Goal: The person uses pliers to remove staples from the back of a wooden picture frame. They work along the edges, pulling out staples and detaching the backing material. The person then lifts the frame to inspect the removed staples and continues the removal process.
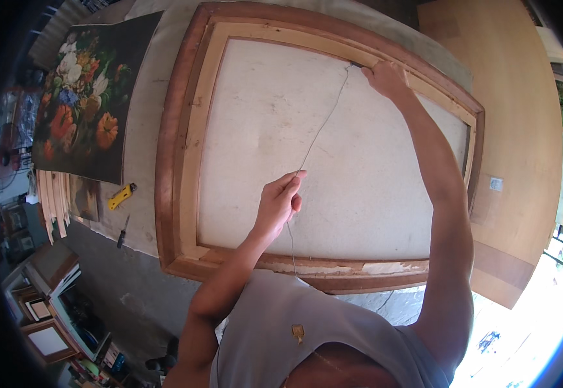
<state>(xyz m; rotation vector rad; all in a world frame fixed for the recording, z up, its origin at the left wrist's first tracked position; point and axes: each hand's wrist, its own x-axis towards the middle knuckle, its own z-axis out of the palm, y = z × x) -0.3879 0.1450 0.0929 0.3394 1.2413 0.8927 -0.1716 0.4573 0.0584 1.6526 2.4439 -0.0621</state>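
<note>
A large wooden picture frame [170, 149] lies face down, with a paler inner wooden bar [198, 110] around the off-white back of a canvas [359, 168]. My left hand [280, 199] is over the middle of the canvas, pinching a thin grey wire [321, 126]. From these fingers the wire runs taut to the far inner bar, while its loose end hangs down past the near edge. At the far bar, the fingers of my right hand [388, 79] are closed beside the wire's end. A small dark thing shows at its fingertips; its kind cannot be made out.
Left of the frame lies a flower painting [87, 97], with a yellow utility knife [121, 196] and a thin screwdriver-like tool [123, 233] near it. Wooden strips [55, 200] jut from that side. A pale wooden board [501, 149] stands at right. Several small frames [48, 339] are stacked lower left.
</note>
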